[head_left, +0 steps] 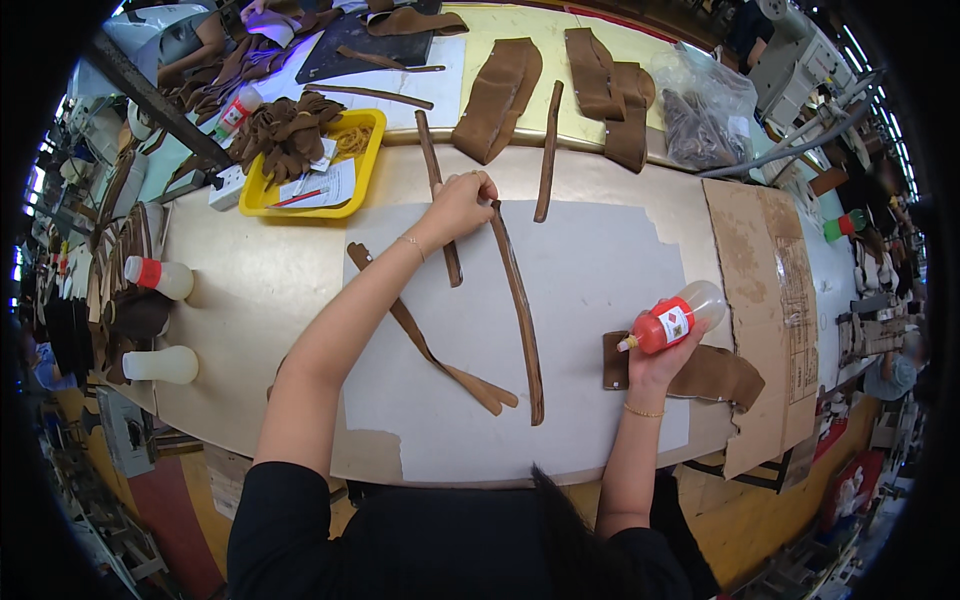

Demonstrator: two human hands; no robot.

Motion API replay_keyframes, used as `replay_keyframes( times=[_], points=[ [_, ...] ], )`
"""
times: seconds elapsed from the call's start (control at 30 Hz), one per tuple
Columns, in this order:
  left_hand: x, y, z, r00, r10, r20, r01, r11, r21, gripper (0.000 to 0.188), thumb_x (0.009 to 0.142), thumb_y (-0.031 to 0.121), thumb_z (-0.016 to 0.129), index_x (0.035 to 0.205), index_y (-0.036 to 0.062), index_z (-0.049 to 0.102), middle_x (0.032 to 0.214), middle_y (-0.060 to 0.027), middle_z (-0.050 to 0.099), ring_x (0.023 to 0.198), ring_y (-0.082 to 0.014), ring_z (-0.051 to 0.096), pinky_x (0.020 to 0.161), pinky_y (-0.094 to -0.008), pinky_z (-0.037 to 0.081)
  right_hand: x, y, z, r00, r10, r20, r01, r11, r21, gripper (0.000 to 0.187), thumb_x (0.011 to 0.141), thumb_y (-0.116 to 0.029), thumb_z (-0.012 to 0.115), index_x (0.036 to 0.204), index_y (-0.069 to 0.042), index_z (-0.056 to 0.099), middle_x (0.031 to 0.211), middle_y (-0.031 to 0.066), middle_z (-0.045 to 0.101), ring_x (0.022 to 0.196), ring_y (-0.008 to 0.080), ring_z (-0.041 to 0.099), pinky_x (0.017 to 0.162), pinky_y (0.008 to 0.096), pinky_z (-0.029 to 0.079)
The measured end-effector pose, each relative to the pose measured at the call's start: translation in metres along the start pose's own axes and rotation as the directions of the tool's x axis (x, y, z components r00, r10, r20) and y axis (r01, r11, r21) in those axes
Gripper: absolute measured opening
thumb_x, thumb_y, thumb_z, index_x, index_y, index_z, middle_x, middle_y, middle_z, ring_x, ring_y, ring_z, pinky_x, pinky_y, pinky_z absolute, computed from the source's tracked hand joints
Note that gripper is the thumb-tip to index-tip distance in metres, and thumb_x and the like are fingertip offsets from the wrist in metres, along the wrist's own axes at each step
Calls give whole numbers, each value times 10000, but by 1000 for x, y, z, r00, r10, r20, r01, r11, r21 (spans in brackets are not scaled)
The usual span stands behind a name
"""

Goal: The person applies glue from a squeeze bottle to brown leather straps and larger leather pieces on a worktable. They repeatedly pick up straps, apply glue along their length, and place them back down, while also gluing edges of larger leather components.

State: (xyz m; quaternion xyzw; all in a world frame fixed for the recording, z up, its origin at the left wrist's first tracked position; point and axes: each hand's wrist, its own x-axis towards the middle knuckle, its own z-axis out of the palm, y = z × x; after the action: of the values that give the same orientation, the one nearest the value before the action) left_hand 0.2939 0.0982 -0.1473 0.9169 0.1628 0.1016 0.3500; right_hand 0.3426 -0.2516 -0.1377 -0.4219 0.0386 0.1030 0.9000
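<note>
On the table (260,300), probably shielded by the grey sheet (610,270), your left hand (462,207) is pinching the middle brown strip (521,310) by its far end, perhaps steadying it, while your right hand (660,367) is gripping the bottle (676,320), apparently ready.

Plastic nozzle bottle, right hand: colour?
The plastic bottle is red toward its nozzle, translucent toward its base, with a white label; head view shows it best.

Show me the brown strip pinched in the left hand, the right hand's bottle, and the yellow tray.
Brown strip (523,312): head view, mid-length.
Bottle (675,322): head view, label.
Yellow tray (367,168): head view, right wall.
</note>
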Motion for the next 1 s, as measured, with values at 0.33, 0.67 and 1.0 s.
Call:
replay_keyframes(
  times=[0.33,0.67,1.0],
  points=[
    [56,3,-23,984,-112,141,174,796,-580,409,754,-1,651,1117,29,465,853,-37,579,753,-104,582,626,-219,487,1,2,4,999,41,-16,-41,999,-12,599,908,-624,430,1108,-65,519,933,60,611,779,179,599,628,326,517],
    [205,-17,-76,990,-131,-61,76,832,-549,451,800,99,656,1204,43,464,897,-57,630,775,-116,600,612,-238,466,6,7,7,993,59,-100,-58,998,13,606,900,-637,433,1089,-71,539,919,61,622,751,200,604,611,342,515],
    [164,-26,-98,943,-211,-258,-24,730,-683,366,837,146,684,1117,-15,512,880,-111,645,732,-158,646,632,-263,506,9,13,4,987,30,-158,-27,999,25,611,891,-636,457,1093,-65,546,921,57,614,762,187,599,615,338,513]
  ],
)
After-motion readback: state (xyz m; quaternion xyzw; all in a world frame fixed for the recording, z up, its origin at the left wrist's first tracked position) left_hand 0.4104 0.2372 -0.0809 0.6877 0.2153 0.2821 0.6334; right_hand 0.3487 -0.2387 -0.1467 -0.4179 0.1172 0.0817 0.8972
